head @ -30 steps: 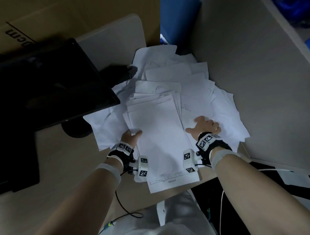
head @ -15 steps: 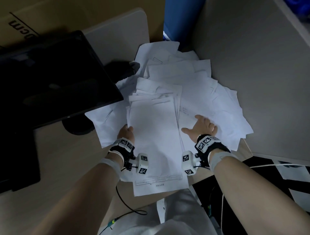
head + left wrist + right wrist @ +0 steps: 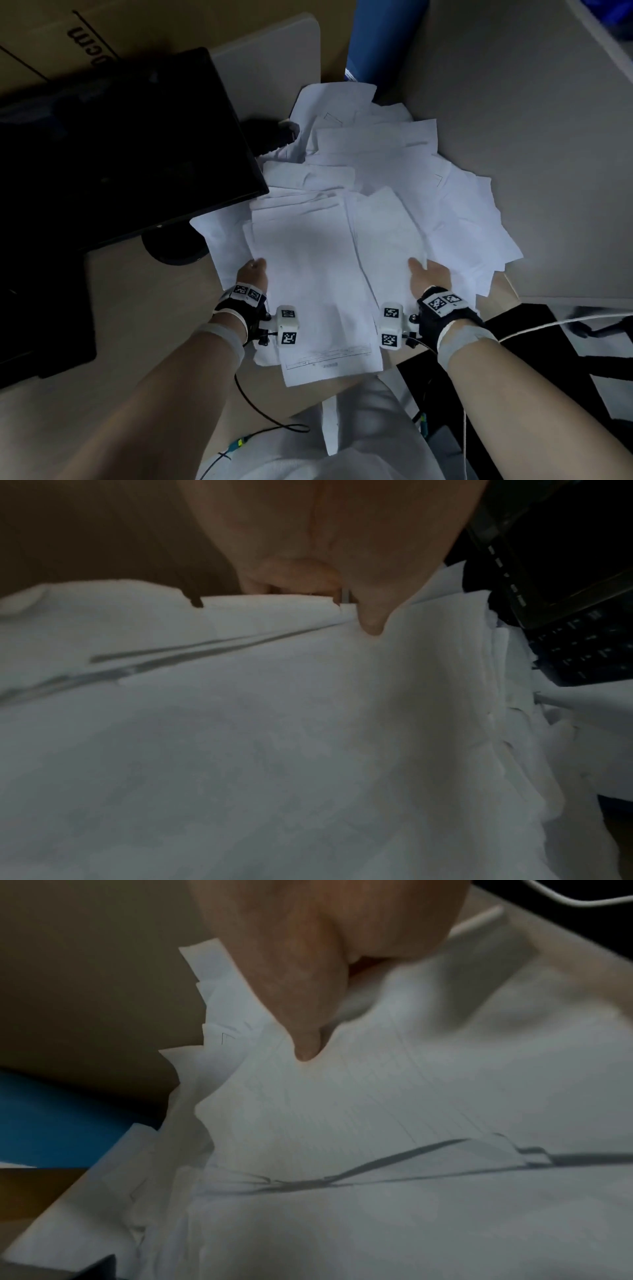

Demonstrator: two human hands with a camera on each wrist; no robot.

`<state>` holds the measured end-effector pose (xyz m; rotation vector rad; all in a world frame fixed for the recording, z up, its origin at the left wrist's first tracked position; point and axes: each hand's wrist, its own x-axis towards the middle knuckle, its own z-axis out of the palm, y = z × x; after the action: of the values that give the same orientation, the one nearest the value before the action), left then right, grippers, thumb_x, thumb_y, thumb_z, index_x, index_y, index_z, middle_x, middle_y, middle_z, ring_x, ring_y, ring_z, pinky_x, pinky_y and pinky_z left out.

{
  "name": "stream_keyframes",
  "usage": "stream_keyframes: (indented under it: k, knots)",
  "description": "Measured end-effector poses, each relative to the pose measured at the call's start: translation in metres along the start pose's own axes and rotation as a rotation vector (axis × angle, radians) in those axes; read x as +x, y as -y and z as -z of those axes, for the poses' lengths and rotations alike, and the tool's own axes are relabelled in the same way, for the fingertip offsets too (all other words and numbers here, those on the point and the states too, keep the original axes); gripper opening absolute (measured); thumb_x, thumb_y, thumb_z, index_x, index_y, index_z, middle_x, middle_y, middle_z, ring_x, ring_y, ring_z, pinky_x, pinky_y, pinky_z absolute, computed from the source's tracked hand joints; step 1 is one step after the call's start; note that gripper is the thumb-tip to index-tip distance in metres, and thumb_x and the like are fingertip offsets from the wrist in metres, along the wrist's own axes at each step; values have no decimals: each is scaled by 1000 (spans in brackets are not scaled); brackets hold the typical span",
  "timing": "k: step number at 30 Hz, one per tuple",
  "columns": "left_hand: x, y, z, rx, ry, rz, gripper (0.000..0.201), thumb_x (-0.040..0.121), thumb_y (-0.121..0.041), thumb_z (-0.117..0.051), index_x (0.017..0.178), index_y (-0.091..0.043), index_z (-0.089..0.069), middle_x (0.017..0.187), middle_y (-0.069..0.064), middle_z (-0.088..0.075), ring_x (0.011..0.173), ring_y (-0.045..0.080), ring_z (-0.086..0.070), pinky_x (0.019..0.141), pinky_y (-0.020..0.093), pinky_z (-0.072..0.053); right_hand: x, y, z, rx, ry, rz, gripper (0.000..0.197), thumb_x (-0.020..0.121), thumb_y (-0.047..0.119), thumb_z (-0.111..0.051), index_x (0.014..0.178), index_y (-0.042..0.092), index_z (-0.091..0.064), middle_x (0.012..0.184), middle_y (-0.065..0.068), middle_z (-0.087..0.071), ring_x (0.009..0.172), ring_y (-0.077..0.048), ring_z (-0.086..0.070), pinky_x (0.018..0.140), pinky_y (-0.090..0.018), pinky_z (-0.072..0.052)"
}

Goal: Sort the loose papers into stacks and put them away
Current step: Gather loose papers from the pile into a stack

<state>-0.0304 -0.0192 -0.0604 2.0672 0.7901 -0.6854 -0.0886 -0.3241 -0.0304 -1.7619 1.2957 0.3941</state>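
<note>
White papers cover the desk; only the left wrist view shows a keyboard. Left hand and right hand pinch sheets, thumbs on top.

Dim wooden desk, dark monitor, grey partition

Showing approx.: 2 hands, left hand & right hand; 1 monitor; 1 keyboard; 1 cardboard box; loose papers lying too overlapped to count, dozens prob.
</note>
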Motion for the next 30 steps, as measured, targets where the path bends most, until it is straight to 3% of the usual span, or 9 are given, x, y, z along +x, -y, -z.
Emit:
stream_keyframes:
  k: [5,8,11,14,17,22,26,28,30]
  knots:
    - [-3,1,-7,-63,115,63,80,94,-36,-64,153,2,-25,159,17,-29,144,31,-33,113,34,-29,-7,-14,-30,-49,154,24,29,96,11,-53,122,3,-63,117,-14,-67,99,-29,-60,87,-34,-46]
    - [3,9,-7,-88,113,77,87,78,-37,-78,146,3,-40,146,19,-47,133,34,-47,106,37,-41,-9,-21,-40,-104,54,-10,40,93,2,-45,131,5,-58,125,-14,-65,110,-35,-61,87,-34,-48]
    - [6,15,-6,-147,99,39,61,73,-29,-77,121,6,-62,111,17,-66,104,33,-63,81,31,-45,-10,-32,-31,-140,-82,-37,45,91,1,-45,134,9,-55,123,-14,-64,106,-36,-62,76,-31,-44]
    - [3,15,-7,-137,134,27,74,75,-32,-73,135,4,-50,120,16,-62,103,30,-59,83,31,-43,-8,-41,-32,-180,53,-83,25,90,1,-53,113,1,-64,98,-15,-69,90,-34,-62,73,-32,-46]
    - [1,13,-9,-56,149,28,52,94,-22,-60,136,4,-44,120,17,-56,102,28,-53,84,31,-39,-14,-44,-46,-198,222,-96,17,87,2,-60,103,-3,-65,81,-11,-64,80,-30,-58,69,-32,-46]
    - [4,14,-5,-15,179,19,71,79,-37,-65,129,10,-47,125,27,-56,114,39,-57,90,39,-45,-35,-32,-62,-170,371,-56,16,94,15,-58,84,3,-59,69,-6,-56,59,-21,-50,49,-24,-40]
    - [10,16,-1,-55,137,-1,23,91,-10,-64,106,6,-61,83,10,-58,90,27,-57,60,25,-42,-39,-16,-53,-8,96,94,27,95,36,-51,79,14,-53,66,1,-48,71,-25,-48,64,-31,-34]
    - [8,15,-3,-57,160,12,44,91,-17,-68,125,6,-54,107,14,-61,106,32,-59,77,28,-47,-44,-7,-52,-35,108,138,23,95,36,-51,83,16,-55,72,-3,-52,77,-28,-50,66,-33,-36]
    - [1,12,-6,11,207,38,68,91,-28,-69,143,2,-37,139,18,-48,129,33,-47,101,34,-39,-52,1,-58,-96,261,84,35,95,33,-57,123,12,-57,110,-12,-61,105,-33,-57,83,-35,-42]
